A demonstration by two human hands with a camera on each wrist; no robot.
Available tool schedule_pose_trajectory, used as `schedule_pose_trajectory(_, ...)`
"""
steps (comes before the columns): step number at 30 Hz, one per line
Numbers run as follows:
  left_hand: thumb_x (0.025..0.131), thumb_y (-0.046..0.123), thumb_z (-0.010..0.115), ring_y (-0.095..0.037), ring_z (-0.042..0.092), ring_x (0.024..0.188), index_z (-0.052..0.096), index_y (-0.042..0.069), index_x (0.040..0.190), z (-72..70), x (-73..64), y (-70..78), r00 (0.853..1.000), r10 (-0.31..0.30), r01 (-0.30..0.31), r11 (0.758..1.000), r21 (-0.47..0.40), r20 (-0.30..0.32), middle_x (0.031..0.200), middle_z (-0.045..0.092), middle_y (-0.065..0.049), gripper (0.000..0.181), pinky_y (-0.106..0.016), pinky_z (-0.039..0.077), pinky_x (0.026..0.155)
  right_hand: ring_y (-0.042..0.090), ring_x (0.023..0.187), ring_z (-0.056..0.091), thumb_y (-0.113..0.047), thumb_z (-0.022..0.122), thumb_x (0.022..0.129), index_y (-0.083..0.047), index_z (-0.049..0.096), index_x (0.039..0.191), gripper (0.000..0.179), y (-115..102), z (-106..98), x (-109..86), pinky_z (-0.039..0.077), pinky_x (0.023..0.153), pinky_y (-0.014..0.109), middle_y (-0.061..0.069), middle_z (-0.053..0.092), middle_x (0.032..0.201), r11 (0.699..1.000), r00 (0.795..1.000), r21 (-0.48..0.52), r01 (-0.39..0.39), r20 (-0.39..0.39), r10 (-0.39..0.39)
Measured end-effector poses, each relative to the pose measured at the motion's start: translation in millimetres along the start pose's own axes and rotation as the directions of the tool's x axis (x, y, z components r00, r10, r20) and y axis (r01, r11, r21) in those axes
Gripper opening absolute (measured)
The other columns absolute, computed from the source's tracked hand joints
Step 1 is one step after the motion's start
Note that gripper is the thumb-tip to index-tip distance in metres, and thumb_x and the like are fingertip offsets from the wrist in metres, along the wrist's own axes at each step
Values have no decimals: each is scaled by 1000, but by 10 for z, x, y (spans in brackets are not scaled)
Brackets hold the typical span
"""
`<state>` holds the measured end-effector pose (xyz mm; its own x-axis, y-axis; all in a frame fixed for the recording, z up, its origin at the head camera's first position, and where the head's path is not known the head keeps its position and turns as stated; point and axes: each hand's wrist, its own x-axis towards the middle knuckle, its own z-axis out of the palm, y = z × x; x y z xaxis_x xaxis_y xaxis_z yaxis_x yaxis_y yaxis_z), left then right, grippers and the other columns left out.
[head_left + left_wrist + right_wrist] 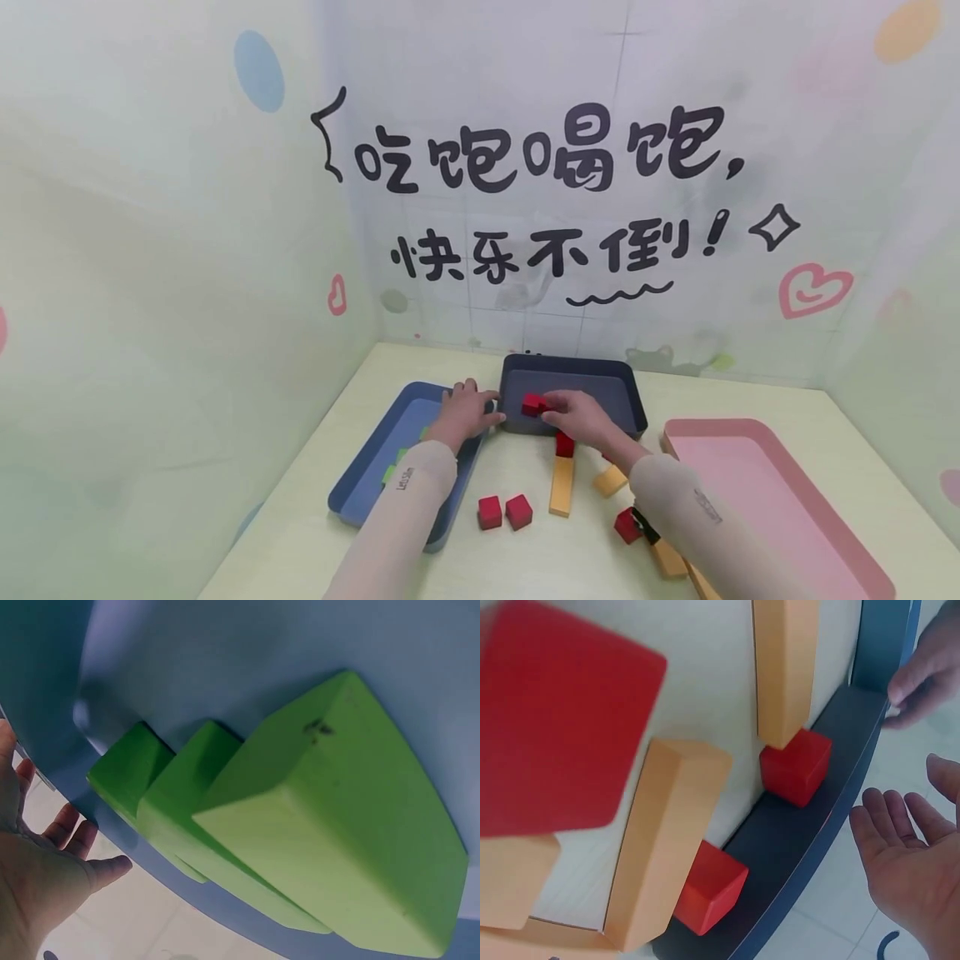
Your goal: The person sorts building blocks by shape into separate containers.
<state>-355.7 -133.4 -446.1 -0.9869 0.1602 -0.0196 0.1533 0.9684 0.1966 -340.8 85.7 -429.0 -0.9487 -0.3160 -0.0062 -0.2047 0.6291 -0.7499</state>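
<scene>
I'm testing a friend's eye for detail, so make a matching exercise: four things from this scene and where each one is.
1. Green blocks
2. Pink tray
3. Dark tray
4. Left hand

A. Right side of the table
B. Beside the dark tray's left edge
C. Inside the blue tray
D. Near the back wall

Pairs: 1-C, 2-A, 3-D, 4-B

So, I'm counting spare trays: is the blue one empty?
Not empty: the blue tray holds green blocks; the left wrist view shows them inside its walls.
</scene>
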Motion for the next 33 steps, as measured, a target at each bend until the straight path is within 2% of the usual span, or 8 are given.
schedule_pose_trajectory(7,83,52,56,-32,35,116,52,31,127,13,18,-14,1000,-5,5,1000,3,10,123,40,-13,49,-58,21,98,20,95,56,-17,64,85,-8,59,120,36,-73,77,-137,50,76,32,7,61,107,996,994,-4,94,55,-93)
schedule_pose_trajectory(16,83,53,56,-32,34,117,52,31,127,20,17,-7,1000,-6,6,1000,1,16,123,40,-13,49,-58,20,99,21,96,56,-22,64,86,-5,56,123,41,-104,136,-288,50,75,31,13,58,115,984,970,43,174,166,-179)
schedule_pose_trajectory(24,83,52,57,-32,35,117,53,30,127,-10,-18,4,1000,-10,10,1000,-11,20,122,41,-13,49,-59,20,99,20,97,56,-23,65,84,-8,56,122,42,-88,210,-400,50,76,31,11,58,114,980,950,118,161,249,-186)
schedule_pose_trajectory(29,82,52,58,-33,36,115,54,30,126,-3,-7,-5,1000,1,0,1000,-7,7,121,41,-13,49,-59,22,98,18,98,57,-24,66,83,-8,57,122,43,-60,263,-453,49,78,32,8,59,113,984,940,115,138,297,-167)
schedule_pose_trajectory(33,82,52,57,-33,36,114,53,30,126,-1,4,-15,1000,5,-5,1000,-3,3,120,41,-14,49,-59,22,97,22,101,56,-21,67,83,-8,57,122,42,-30,322,-490,48,82,34,7,59,113,983,926,134,128,340,-167)
